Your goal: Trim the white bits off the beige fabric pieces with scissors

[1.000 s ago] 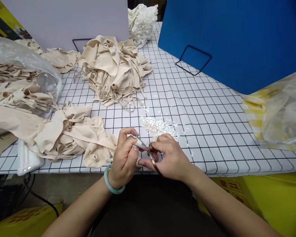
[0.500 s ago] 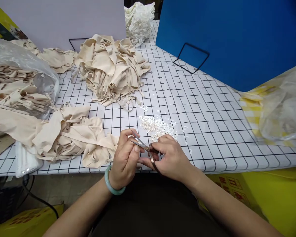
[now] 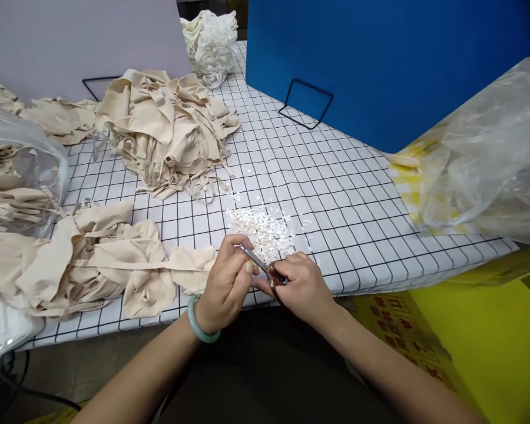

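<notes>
My right hand [image 3: 302, 282] is wrapped round the handles of a pair of scissors [image 3: 257, 259], whose blades are closed together and point up and to the left at my left fingertips. My left hand [image 3: 229, 280], with a green bangle on its wrist, is closed in a pinch on the end of a beige cloth piece [image 3: 189, 265]. That cloth runs left into a loose heap of beige cloth [image 3: 101, 265]; its pinched end is hidden by my fingers. Just beyond both hands lies a scatter of small white and beige snippets [image 3: 265, 229].
A tall beige cloth pile [image 3: 168, 129] stands on the checked tablecloth [image 3: 335, 194]. A clear plastic bag [image 3: 48, 153] of cloth is at left, a white power strip [image 3: 4, 330] at front left. A blue board [image 3: 380, 70], white bundle [image 3: 212, 47] and another plastic bag [image 3: 490, 159] stand around.
The scissors' blades have gone from parted to closed near my left fingertips. The view has turned right, so the table things sit further left; the beige cloth stretches straighter toward my left hand.
</notes>
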The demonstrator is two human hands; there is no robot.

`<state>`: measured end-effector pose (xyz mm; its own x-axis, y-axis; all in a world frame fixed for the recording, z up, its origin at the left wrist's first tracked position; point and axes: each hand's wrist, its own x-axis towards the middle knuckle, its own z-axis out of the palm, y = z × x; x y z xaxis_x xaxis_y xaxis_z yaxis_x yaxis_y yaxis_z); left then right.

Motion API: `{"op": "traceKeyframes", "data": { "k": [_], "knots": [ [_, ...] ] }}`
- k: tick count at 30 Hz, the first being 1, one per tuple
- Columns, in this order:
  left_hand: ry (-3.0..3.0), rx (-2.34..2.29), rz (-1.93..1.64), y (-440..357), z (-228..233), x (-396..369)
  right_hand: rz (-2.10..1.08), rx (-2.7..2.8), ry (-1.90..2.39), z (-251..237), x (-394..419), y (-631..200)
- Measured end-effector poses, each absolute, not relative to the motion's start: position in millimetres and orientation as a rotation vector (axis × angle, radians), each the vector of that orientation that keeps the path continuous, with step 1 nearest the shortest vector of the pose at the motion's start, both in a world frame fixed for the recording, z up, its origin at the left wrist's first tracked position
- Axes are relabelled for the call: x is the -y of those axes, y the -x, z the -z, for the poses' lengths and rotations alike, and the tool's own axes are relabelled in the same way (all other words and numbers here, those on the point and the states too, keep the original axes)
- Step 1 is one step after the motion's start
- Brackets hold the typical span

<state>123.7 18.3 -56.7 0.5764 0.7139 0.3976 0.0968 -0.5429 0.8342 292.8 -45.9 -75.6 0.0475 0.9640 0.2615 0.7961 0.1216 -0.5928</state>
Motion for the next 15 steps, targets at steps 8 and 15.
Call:
{"op": "traceKeyframes", "data": {
  "k": [8, 15],
  "knots": [
    [-1.936, -0.656, -0.866, -121.6, 48.4, -9.7, -1.041, 1.410, 1.604, 70.4, 43.7, -295.7],
    [-2.197, -0.912, -0.927, -56.2, 33.0, -28.4, -1.380, 1.042, 1.302, 74.5, 26.3, -260.5]
  ]
}}
